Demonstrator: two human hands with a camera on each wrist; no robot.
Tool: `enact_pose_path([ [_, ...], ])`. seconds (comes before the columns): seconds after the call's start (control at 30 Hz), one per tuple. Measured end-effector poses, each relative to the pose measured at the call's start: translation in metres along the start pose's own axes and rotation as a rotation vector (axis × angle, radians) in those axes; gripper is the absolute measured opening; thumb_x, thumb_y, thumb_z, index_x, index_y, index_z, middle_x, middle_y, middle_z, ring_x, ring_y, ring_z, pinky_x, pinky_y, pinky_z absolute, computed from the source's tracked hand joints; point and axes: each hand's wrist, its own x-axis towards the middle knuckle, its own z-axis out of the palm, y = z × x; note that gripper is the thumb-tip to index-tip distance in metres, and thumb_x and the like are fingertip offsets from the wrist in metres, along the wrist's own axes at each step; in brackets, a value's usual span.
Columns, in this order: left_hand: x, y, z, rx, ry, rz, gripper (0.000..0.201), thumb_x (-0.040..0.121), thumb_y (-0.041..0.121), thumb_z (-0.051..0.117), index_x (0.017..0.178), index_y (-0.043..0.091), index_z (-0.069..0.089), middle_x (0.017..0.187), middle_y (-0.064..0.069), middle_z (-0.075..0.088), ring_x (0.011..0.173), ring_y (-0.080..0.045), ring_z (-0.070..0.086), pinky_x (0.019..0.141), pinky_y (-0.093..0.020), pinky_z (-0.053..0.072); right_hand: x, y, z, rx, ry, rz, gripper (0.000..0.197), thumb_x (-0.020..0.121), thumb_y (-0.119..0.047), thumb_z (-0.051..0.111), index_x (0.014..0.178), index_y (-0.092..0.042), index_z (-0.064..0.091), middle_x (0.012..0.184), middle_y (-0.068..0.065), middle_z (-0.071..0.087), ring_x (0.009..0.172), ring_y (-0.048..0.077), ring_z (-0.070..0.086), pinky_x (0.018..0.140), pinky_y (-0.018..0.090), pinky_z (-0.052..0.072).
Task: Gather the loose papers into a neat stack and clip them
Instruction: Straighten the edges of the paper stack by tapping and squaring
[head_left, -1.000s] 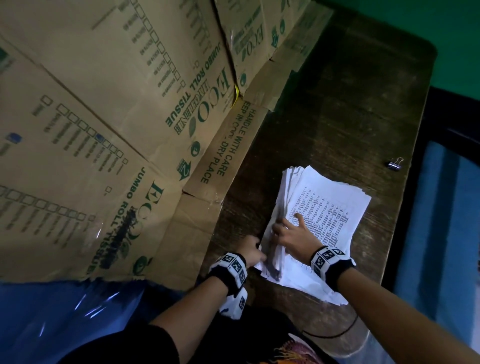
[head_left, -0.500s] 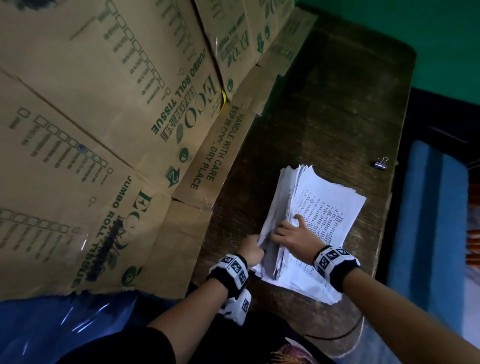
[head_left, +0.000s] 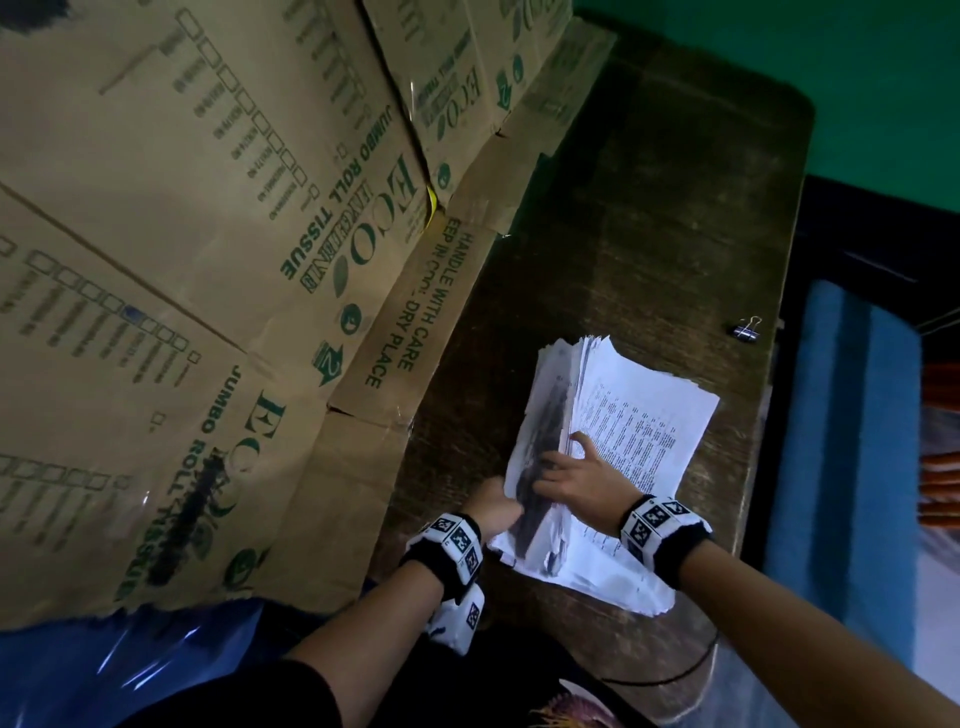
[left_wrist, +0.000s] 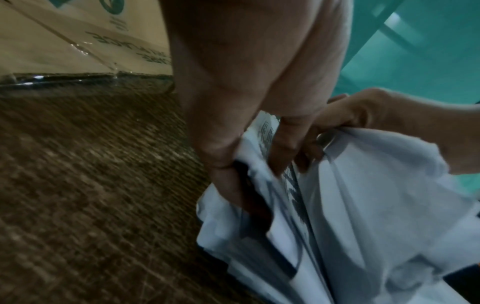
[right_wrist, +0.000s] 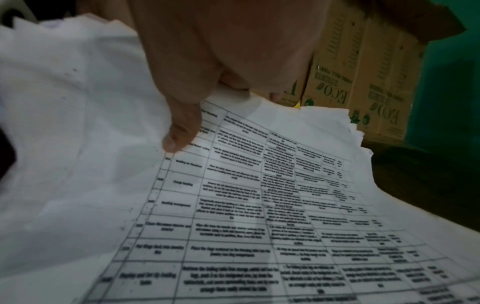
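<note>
A ragged pile of white printed papers (head_left: 649, 415) lies on the dark wooden table (head_left: 649, 208) near its front right. My left hand (head_left: 506, 512) grips the pile's near left edge, and the fingers (left_wrist: 228, 176) curl into the raised sheets (left_wrist: 363, 205). My right hand (head_left: 563, 470) lies over the same edge. Its thumb (right_wrist: 179, 133) presses on the top printed sheet (right_wrist: 233, 205), and its fingers hook over the left side. A small black binder clip (head_left: 747, 330) lies apart from the pile by the table's right edge.
Large brown cardboard boxes (head_left: 234, 260) line the table's left side close to the pile. The table's right edge (head_left: 779, 364) drops off to a blue surface (head_left: 852, 441). A green wall (head_left: 831, 78) stands behind. A thin dark cord (head_left: 670, 675) hangs at the near edge.
Both hands have stayed on the pile's left edge. The left-hand sheets have tipped up a little more, and the head view has shifted slightly.
</note>
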Motion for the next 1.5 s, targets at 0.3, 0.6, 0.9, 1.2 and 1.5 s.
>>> enact_pose_path([
  [0.3,0.001,0.022,0.018,-0.092,-0.016,0.141,0.038,0.083,-0.006,0.049,0.117,0.007,0.061,0.112,-0.016,0.067,0.103,-0.029,0.063,0.089,-0.038,0.053,-0.019,0.032,-0.023,-0.008,-0.108,-0.153,0.023,0.065,-0.012,0.078,0.067,-0.033,0.068,0.074,-0.013,0.060,0.075,0.017,0.062,0.090,0.038,0.040],
  [0.6,-0.021,0.061,-0.055,0.005,0.122,0.387,0.036,0.067,0.012,0.064,0.103,0.014,0.066,0.099,-0.003,0.071,0.092,-0.015,0.065,0.072,-0.027,0.047,-0.008,0.042,-0.055,-0.112,-0.157,-0.182,0.018,0.061,-0.020,0.083,0.062,-0.035,0.072,0.051,-0.013,0.060,0.060,0.016,0.057,0.078,0.032,0.034],
  [0.9,-0.044,0.065,-0.168,-0.137,0.461,0.421,0.044,0.081,-0.009,0.061,0.117,0.017,0.061,0.108,-0.001,0.067,0.102,-0.021,0.064,0.093,-0.040,0.051,0.060,0.027,-0.049,0.014,-0.390,-0.133,0.015,0.084,-0.011,0.060,0.090,-0.016,0.073,0.080,0.004,0.072,0.082,0.025,0.065,0.103,0.034,0.033],
  [1.2,-0.051,0.071,-0.174,-0.412,0.448,0.514,0.041,0.084,-0.004,0.065,0.108,0.028,0.059,0.111,0.009,0.065,0.094,0.005,0.063,0.084,-0.023,0.050,0.060,0.007,-0.023,0.275,-0.290,0.012,0.046,0.079,0.003,0.053,0.121,-0.011,0.064,0.126,0.014,0.062,0.124,0.034,0.052,0.107,0.039,0.038],
  [1.5,-0.030,0.084,-0.121,-0.417,0.186,0.504,0.041,0.077,0.002,0.075,0.106,0.029,0.065,0.115,0.001,0.070,0.110,-0.019,0.065,0.099,-0.051,0.048,-0.063,0.051,-0.054,2.031,0.860,0.864,0.052,0.090,-0.037,0.061,0.132,-0.009,0.052,0.124,0.014,0.064,0.114,0.031,0.061,0.094,0.046,0.049],
])
